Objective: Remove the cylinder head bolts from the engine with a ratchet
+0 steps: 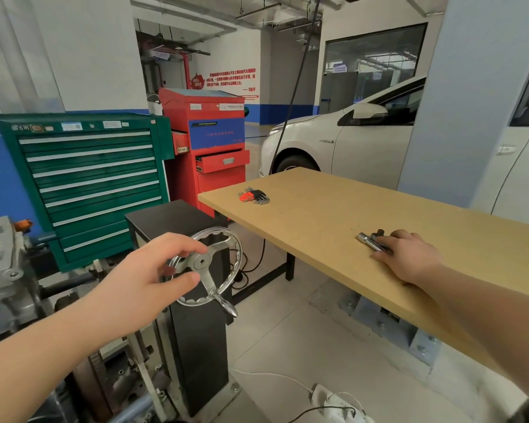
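The grey engine sits on its stand at the far left edge, only partly in view. A metal ratchet with a socket lies on the wooden table, and my right hand lies over its handle with fingers curled around it. My left hand hovers in front of the stand's silver handwheel, fingers spread and relaxed, holding nothing. No cylinder head bolts can be made out.
A red-and-black hex key set lies at the table's far end. A green tool cabinet and a red tool cart stand behind. A white car is parked beyond the table. A power strip with cables lies on the floor.
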`<state>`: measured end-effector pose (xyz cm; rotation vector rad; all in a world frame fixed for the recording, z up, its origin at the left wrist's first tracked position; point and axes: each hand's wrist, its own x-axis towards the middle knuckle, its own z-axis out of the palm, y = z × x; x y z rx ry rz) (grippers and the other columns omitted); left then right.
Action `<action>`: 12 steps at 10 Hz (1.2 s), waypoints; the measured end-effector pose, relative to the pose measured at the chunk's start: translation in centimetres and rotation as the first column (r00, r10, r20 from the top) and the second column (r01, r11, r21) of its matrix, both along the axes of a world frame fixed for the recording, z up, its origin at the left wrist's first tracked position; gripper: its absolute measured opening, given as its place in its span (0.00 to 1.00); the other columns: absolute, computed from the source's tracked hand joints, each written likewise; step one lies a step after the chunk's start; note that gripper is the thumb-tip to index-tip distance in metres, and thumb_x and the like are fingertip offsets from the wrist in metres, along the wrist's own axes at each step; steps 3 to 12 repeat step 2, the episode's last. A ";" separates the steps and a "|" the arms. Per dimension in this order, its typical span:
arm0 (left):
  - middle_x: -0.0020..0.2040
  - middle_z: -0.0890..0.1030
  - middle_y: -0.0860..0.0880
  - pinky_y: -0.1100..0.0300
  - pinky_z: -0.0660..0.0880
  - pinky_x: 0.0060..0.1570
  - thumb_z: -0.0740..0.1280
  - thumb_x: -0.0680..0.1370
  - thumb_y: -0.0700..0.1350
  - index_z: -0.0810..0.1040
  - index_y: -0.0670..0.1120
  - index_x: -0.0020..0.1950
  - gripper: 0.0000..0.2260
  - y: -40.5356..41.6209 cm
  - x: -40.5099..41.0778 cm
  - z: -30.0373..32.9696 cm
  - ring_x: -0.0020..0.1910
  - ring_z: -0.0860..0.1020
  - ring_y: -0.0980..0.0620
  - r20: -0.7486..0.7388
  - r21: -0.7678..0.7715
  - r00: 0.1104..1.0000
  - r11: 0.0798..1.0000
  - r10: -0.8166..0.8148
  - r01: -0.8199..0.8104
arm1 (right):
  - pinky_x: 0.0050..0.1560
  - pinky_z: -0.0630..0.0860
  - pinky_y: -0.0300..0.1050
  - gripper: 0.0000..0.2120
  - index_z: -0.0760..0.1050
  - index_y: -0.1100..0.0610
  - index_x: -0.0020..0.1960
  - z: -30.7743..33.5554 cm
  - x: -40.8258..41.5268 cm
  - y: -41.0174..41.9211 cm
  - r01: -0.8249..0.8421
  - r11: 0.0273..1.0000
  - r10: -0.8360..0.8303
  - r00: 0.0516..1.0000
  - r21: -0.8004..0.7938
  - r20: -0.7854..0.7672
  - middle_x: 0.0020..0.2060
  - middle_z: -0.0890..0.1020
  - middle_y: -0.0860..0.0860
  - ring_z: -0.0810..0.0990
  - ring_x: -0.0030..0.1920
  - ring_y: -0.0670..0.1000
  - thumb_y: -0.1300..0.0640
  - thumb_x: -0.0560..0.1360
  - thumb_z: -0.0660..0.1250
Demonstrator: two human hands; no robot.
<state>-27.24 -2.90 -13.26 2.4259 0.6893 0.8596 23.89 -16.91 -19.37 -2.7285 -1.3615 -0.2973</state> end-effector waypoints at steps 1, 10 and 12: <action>0.63 0.79 0.63 0.51 0.77 0.63 0.74 0.79 0.43 0.80 0.66 0.61 0.19 -0.4 0.5 -0.2 0.66 0.76 0.60 0.029 -0.021 1.000 1.000 0.001 -0.001 | 0.59 0.75 0.52 0.23 0.69 0.42 0.75 -0.3 0.1 -0.8 -0.007 0.999 0.006 1.000 0.044 0.027 0.67 0.75 0.47 0.72 0.66 0.53 0.37 0.82 0.57; 0.60 0.80 0.64 0.49 0.78 0.63 0.74 0.79 0.46 0.80 0.66 0.60 0.16 -0.9 0.5 0.3 0.63 0.78 0.62 0.093 -0.052 0.994 0.997 0.064 -0.060 | 0.62 0.75 0.54 0.21 0.74 0.47 0.71 0.5 -0.6 -1.1 -0.019 0.982 0.012 0.999 0.186 0.038 0.66 0.77 0.48 0.73 0.65 0.54 0.39 0.83 0.58; 0.60 0.80 0.64 0.49 0.78 0.63 0.74 0.79 0.46 0.80 0.66 0.60 0.16 -0.9 0.5 0.3 0.63 0.78 0.62 0.093 -0.052 0.994 0.997 0.064 -0.060 | 0.62 0.75 0.54 0.21 0.74 0.47 0.71 0.5 -0.6 -1.1 -0.019 0.982 0.012 0.999 0.186 0.038 0.66 0.77 0.48 0.73 0.65 0.54 0.39 0.83 0.58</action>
